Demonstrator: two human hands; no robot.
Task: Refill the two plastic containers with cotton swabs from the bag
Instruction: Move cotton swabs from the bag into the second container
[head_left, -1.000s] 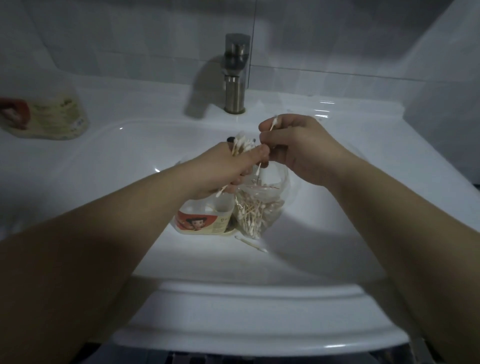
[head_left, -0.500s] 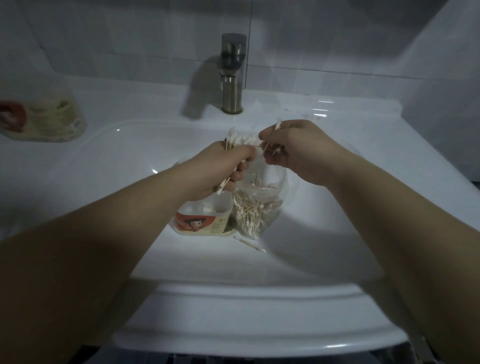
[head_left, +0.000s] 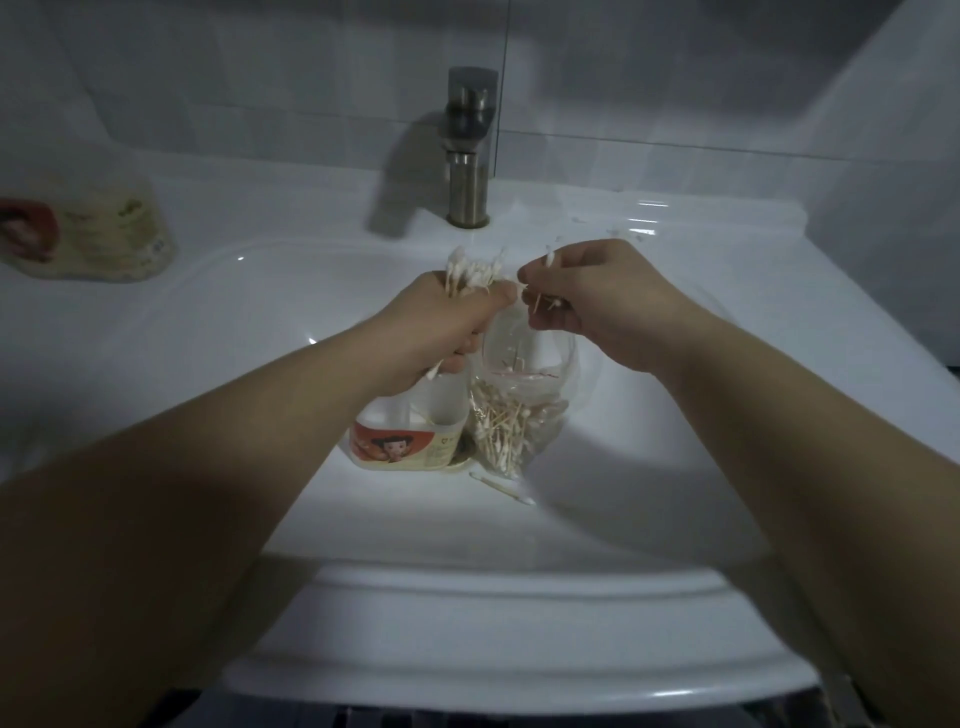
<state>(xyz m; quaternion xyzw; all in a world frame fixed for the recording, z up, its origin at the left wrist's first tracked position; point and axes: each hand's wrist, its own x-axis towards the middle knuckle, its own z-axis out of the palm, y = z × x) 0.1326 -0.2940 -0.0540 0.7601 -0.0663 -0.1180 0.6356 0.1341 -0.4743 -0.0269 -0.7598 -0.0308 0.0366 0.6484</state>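
Gripping a bunch of white-tipped wooden cotton swabs (head_left: 472, 273), your left hand (head_left: 441, 322) is fisted round the sticks, tips poking up, a few ends out below. Your right hand (head_left: 587, 301), just beside it, pinches a few more swabs betw. thumb & fingers. Both hands sit close together over the basin (head_left: 623, 519). Clear plastic bag (head_left: 524, 415) hangs right under them, lower part packed w/ swabs; can't tell which hand carries it. Translucent plastic container (head_left: 405, 436) w/ red cartoon label sits in the basin just left of the bag, under your left wrist; contents not readable. One loose swab (head_left: 501, 486) lies on the basin floor just in front of the bag. Second container (head_left: 88, 239), same sort of label, sits blurred on the counter (head_left: 260, 208) far left, well apart. White glazed ceramic sink (head_left: 519, 613) has a rounded front rim. Brushed-metal cylindrical tap (head_left: 470, 150) stands back centre, shadow to its left. Pale grey tiled wall (head_left: 234, 78) behind; side wall (head_left: 909, 156) at right. Light is dim.
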